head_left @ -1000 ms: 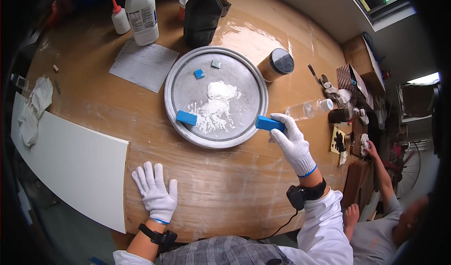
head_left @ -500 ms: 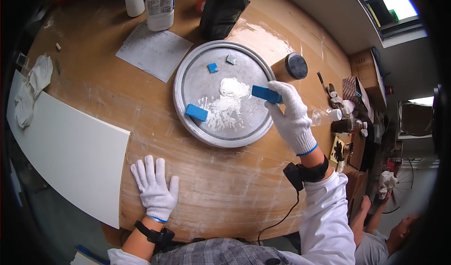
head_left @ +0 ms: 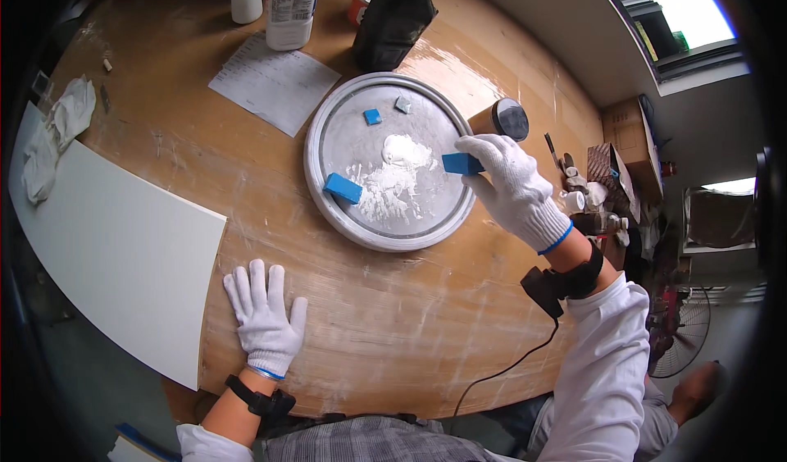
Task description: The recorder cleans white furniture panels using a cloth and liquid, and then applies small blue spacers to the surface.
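My right hand (head_left: 512, 185), in a white knit glove, pinches one end of a blue rectangular block (head_left: 461, 163) between thumb and fingers. It holds the block over the right side of a round grey metal tray (head_left: 370, 239) with a raised rim. In the tray's middle is a mound of white paste (head_left: 406, 152), with streaks smeared toward the front. A second blue block (head_left: 343, 188) leans on the tray's left rim. Farther back in the tray lie a small blue square (head_left: 372, 117) and a greyish one (head_left: 402, 104). My gloved left hand (head_left: 266, 318) lies flat on the table, fingers spread.
A white board (head_left: 123, 249) lies at the left with a crumpled cloth (head_left: 65, 126) on it. Behind the tray are a paper sheet (head_left: 275, 81), a white bottle (head_left: 291, 15) and a black jug (head_left: 393, 27). A dark-lidded jar (head_left: 510, 119) stands right of the tray. Another person (head_left: 656, 417) is at the lower right.
My right hand has turned, so the blue block shows more of its end, and its forearm has swung right. My left hand stays flat on the table. The other person has moved lower.
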The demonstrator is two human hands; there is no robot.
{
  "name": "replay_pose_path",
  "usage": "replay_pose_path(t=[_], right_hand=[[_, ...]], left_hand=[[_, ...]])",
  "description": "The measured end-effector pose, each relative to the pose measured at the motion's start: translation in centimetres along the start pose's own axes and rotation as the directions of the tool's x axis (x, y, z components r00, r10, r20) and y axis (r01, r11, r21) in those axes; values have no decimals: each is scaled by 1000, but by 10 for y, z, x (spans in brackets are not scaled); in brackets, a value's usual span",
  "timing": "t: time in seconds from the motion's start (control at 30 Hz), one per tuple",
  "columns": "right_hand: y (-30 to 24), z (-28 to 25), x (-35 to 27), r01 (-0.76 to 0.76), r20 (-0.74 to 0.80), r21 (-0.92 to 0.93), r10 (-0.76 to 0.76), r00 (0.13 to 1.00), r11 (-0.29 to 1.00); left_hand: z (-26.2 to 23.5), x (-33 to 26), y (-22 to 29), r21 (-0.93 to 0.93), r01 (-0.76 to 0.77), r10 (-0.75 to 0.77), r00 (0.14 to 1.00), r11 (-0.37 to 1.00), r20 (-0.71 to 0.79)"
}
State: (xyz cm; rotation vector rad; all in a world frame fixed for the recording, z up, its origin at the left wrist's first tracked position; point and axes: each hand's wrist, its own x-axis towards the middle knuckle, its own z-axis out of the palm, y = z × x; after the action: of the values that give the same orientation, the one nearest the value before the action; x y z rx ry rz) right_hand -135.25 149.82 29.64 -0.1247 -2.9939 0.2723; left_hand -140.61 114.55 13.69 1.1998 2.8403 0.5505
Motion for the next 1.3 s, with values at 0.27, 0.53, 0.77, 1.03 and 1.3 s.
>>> replay_pose_path(t=[0.27,0.53,0.77,1.03,1.3], right_hand=[[17,59,30,152,-55,-35,-154,987,988],[25,70,37,196,-53,-9,-196,979,981],[27,72,35,222,-24,-23,-222,975,975],[26,72,35,240,-4,-39,-240,971,970],[26,73,36,247,4,-45,-247,969,968]], left_hand=[[-2,0,-3,-3,22,-21,999,1000,49],[-3,3,-3,15,22,-24,994,1000,109],[-2,3,-3,34,10,-14,994,999,105],[-2,2,-3,36,11,-15,993,999,118],[-1,2,-4,39,3,-8,993,999,121]])
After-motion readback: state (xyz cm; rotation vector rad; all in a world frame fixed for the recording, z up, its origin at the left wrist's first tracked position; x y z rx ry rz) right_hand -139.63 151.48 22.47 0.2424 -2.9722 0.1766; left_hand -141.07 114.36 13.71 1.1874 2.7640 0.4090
